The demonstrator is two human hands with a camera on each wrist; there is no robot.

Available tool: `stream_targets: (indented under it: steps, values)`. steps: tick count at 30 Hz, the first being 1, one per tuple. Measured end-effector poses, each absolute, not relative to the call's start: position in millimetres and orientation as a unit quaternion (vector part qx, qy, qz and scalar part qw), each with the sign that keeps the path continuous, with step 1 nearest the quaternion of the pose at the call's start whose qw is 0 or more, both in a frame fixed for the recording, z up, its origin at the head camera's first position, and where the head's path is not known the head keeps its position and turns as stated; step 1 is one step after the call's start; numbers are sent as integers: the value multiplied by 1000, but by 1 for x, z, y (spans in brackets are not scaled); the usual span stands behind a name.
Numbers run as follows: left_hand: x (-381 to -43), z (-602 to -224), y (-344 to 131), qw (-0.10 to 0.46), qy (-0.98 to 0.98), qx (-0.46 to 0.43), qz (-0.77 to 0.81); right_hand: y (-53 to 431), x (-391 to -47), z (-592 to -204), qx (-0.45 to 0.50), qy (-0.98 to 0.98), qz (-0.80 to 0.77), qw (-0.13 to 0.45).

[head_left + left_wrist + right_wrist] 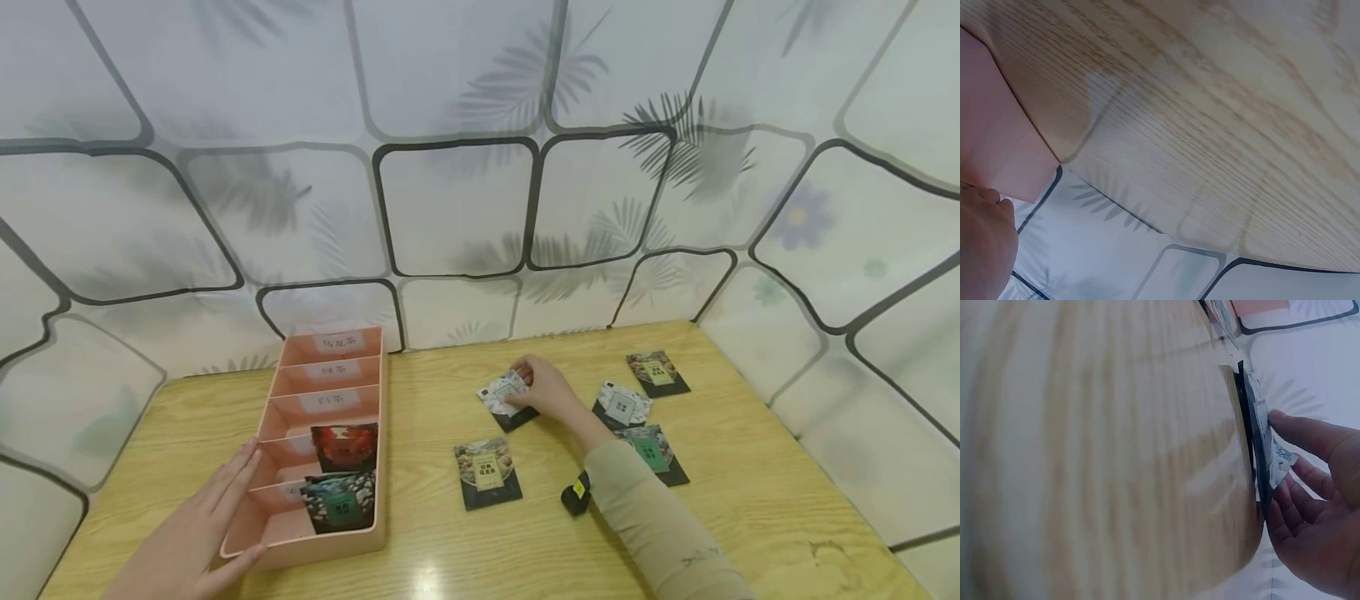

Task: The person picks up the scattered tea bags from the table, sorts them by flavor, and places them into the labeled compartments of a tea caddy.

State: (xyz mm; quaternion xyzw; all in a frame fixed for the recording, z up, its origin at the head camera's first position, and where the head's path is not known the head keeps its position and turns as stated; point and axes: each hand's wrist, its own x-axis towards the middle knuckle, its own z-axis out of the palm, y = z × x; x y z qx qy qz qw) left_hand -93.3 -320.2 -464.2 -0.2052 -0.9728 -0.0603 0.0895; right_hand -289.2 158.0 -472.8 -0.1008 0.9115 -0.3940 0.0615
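My left hand [191,525] rests on the left rim of a pink compartment box [381,467], fingers extended along its side and thumb at the front corner. In the left wrist view, its fingertips touch the pink wall [1004,125]. A red tea sachet [347,447] and dark green tea sachets [341,502] lie in the two nearest compartments. My right hand [555,396] pinches a white-patterned tea sachet [498,392] by its right edge. In the right wrist view, the thumb is on the face of this sachet [1261,425] and the fingers are at its edge.
A yellow-labelled sachet [487,475] lies between box and right arm. Right of the arm lie another yellow-labelled sachet [658,372], a white one [622,407] and a green one [654,454]. A patterned curtain [457,208] stands behind the wooden table [450,558].
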Motion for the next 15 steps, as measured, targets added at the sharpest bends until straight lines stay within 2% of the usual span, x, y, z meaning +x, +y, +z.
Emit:
stream_targets:
  steps: [9, 15]
  values:
    - [-93, -466, -321, 83, -973, -205, -63, 153, -289, -465, -76, 900, -429, 14]
    - [-94, -466, -321, 99, -971, -210, -61, 148, -291, -454, -69, 893, -444, -4]
